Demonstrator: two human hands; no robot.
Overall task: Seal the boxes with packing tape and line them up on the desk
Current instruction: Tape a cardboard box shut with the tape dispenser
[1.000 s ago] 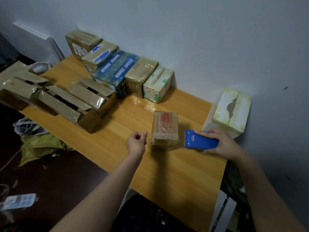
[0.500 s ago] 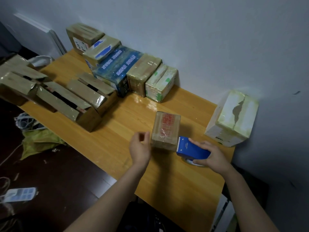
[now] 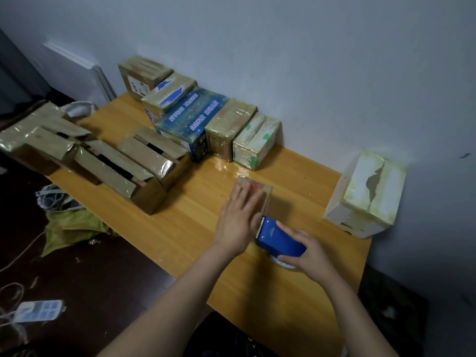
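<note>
A small brown box [image 3: 260, 188] with a red print on top sits mid-desk. My left hand [image 3: 238, 217] lies flat on its top with straight fingers. My right hand [image 3: 306, 253] grips a blue tape dispenser [image 3: 279, 238] whose toothed edge meets the box's near side; a roll of clear tape shows under it. Several taped boxes [image 3: 229, 122] stand in a row along the wall. A white box [image 3: 365, 194] with a torn top stands at the desk's right edge.
Open-flapped brown boxes [image 3: 139, 166] crowd the left of the wooden desk [image 3: 195, 228]. On the dark floor at the left lie a green bag [image 3: 69, 228], cables and a power strip [image 3: 38, 310]. The wall runs close behind the row.
My left hand went from a loose fist beside the small box to lying flat on its top. The dispenser moved left up against the box's near side.
</note>
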